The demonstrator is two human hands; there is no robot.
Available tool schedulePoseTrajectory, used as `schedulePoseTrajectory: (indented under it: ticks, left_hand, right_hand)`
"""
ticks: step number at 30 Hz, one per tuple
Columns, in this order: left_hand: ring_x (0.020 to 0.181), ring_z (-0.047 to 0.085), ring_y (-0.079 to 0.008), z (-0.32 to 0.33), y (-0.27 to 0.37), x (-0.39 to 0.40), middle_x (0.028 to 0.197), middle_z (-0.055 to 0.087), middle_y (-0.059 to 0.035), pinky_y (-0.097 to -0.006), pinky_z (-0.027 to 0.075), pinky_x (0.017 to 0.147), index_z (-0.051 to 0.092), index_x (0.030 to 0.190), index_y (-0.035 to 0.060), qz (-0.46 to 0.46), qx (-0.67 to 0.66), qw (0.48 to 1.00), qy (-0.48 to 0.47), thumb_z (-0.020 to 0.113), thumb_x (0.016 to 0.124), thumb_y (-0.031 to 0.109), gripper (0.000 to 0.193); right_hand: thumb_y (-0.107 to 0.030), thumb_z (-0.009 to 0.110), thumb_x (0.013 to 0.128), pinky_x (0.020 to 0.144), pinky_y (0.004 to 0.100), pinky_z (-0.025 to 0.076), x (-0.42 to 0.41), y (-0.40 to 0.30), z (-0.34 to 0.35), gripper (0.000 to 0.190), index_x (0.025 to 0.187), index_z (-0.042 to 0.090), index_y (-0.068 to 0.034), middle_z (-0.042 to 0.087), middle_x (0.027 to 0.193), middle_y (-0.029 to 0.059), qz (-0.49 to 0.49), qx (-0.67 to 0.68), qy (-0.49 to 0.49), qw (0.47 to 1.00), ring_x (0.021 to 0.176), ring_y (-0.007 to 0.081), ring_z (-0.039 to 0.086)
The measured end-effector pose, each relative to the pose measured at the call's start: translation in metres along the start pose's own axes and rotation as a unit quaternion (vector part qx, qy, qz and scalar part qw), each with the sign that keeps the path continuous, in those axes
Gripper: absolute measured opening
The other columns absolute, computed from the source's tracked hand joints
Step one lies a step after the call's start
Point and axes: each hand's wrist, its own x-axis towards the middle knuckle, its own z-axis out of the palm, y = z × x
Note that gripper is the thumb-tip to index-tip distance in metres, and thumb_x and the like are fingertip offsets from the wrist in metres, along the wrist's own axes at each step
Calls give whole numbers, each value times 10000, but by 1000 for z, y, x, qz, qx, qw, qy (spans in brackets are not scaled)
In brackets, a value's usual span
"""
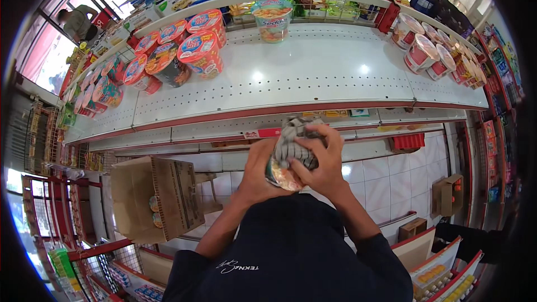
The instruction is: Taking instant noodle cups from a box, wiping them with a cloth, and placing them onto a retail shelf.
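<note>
Close to my chest, my left hand [262,167] grips a noodle cup [285,176] from its side. The cup is tilted, and only part of its printed surface shows. My right hand [321,157] clutches a crumpled grey cloth [295,138] with dark lines, pressed against the cup and covering much of it. Beyond my hands runs a white perforated shelf [327,65] with a red front edge. A single noodle cup with a teal lid [272,21] stands upright toward its back.
Red-lidded noodle cups [199,50] and a black cup [168,65] stand at the shelf's left; white-and-red cups [421,53] stand at its right. An open cardboard box [176,201] with cups inside sits at left on a stool [212,193]. Another person [79,23] is far left.
</note>
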Motion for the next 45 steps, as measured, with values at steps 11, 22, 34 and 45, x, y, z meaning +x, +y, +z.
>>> schedulePoseTrajectory:
  ticks: [11,22,34,45]
  left_hand:
    - [1215,528,-371,15,-17,14,1325,550,-181,-459,427,1042,516,1383,30,-36,-69,992,102,922,561,226,937]
    - [1210,525,-404,29,14,25,1278,554,-220,-455,415,1053,511,1349,-41,47,34,998,39,936,568,271,943]
    - [1212,522,-383,18,-2,27,1310,565,-180,-460,408,1057,507,1400,22,-54,-17,998,20,908,481,179,1014]
    - [1232,514,-371,34,-22,25,1335,562,-173,-449,408,1067,520,1384,25,-69,-66,995,-9,860,581,149,881]
  right_hand:
    - [-242,643,912,1074,500,395,-8,-5,-12,569,1438,530,-59,545,1411,187,-105,69,-163,979,1322,389,502]
    - [-88,732,833,1005,435,473,20,26,-4,429,1249,655,-16,610,1281,169,5,117,40,992,1141,361,598]
    - [-298,682,880,1124,497,359,-2,44,-10,605,1419,549,-59,464,1501,206,-112,93,-111,983,1327,430,477]
    - [-350,740,836,1145,513,339,-15,26,-5,668,1410,557,-64,455,1508,212,-117,111,-153,975,1369,404,466]
